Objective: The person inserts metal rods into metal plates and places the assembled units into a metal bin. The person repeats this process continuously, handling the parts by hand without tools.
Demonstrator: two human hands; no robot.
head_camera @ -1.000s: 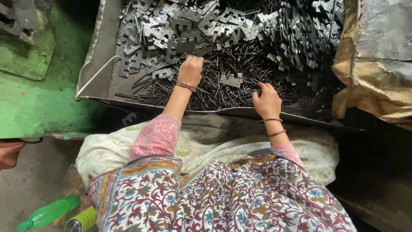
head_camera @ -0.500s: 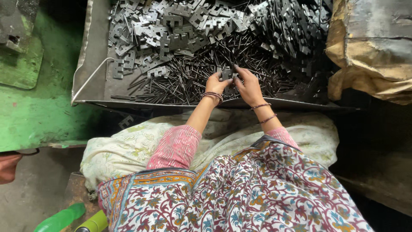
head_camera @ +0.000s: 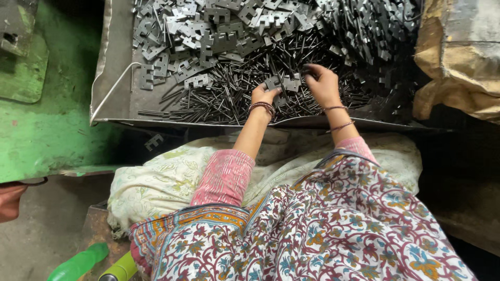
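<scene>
Head view, looking down; a floral cloth (head_camera: 333,229) fills the lower foreground over the person's lap, with a pale cushion (head_camera: 156,182) beneath it; above lies a wide metal tray (head_camera: 112,88), its near rim running just beyond the cushion; a green surface (head_camera: 36,135) lies left of the tray and a brown sack (head_camera: 458,57) right of it; the far half of the tray holds a heap of notched flat plates (head_camera: 208,36), the near half a spread of thin dark pins (head_camera: 219,101); both forearms reach from pink sleeves over the rim, bangles at the wrists; the left hand (head_camera: 264,94) rests on the pins at mid-tray, its fingers curled onto a grey plate (head_camera: 284,83) that lies just beyond its fingertips, between the two hands; the right hand (head_camera: 323,83), close beside the left, is bent over the pins with fingers drawn together, whether clamped on anything cannot be told; one stray plate (head_camera: 153,141) lies below the tray's near rim; a green bottle (head_camera: 78,263) and a yellow-green can (head_camera: 121,269) lie at the lower left.
</scene>
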